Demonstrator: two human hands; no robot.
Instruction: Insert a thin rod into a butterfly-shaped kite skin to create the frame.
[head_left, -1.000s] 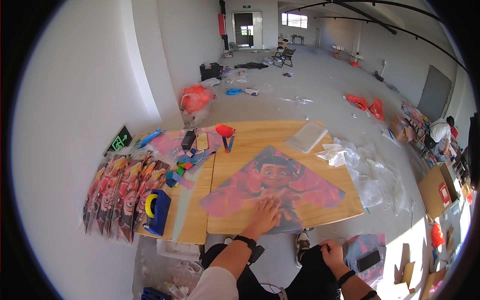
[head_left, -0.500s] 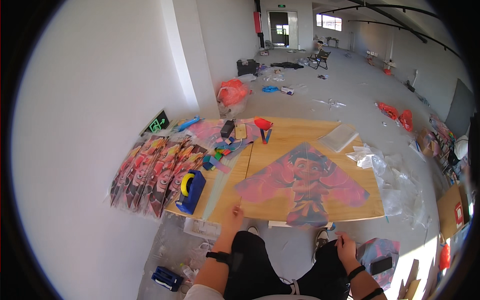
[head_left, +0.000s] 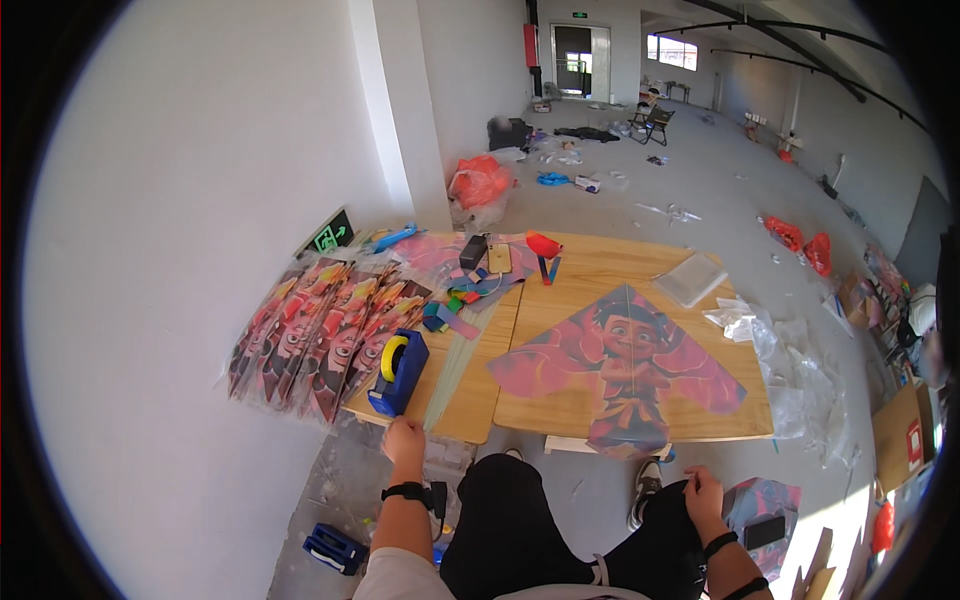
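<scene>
A diamond-shaped pink and red kite (head_left: 625, 365) with a cartoon figure lies flat on the low wooden board (head_left: 600, 275). My left hand (head_left: 405, 440) is at the board's front left corner, just below the blue tape dispenser (head_left: 398, 372) with its yellow roll. It sits at the near end of a bundle of thin pale sticks (head_left: 455, 365). Its fingers look curled, and I cannot see whether they hold anything. My right hand (head_left: 700, 495) rests on my right knee with the fingers loosely apart and holds nothing. My legs in dark trousers are in front of the board.
Several packaged kites (head_left: 320, 325) lie fanned out left of the board by the wall. Coloured scraps (head_left: 460, 295), a red piece (head_left: 543, 245) and a white flat packet (head_left: 690, 278) lie on the board. Clear plastic wrap (head_left: 790, 370) is on the right, a blue box (head_left: 335, 548) on the floor.
My left hand has left the kite and moved left to the board's front corner by the tape dispenser. My head has turned left. The right hand stays at my knee.
</scene>
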